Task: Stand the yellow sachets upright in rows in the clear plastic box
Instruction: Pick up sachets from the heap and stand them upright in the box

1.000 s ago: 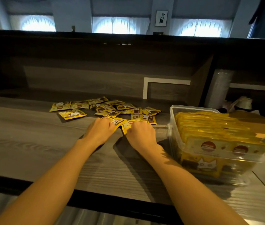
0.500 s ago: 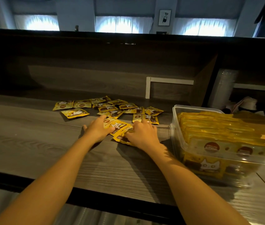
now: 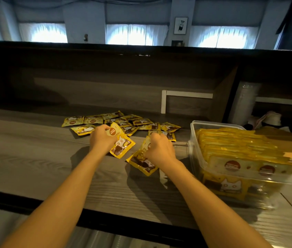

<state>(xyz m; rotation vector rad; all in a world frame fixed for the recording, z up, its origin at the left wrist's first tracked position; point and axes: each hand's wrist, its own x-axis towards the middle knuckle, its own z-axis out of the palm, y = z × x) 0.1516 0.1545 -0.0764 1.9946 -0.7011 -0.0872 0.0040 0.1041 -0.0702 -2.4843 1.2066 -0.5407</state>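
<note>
Left hand and right hand each gripped a yellow sachet; the clear plastic box stood rightward, nearer the right hand.

A framed picture hangs between curtained windows.

Each hand grips a yellow sachet beside the full box.

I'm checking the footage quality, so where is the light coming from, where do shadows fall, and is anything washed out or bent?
Head view: the far windows are washed out and backlight the scene; the arms throw shadows on the counter; the shelf recess is dark; the box front glints; the wide lens bends straight edges.
</note>
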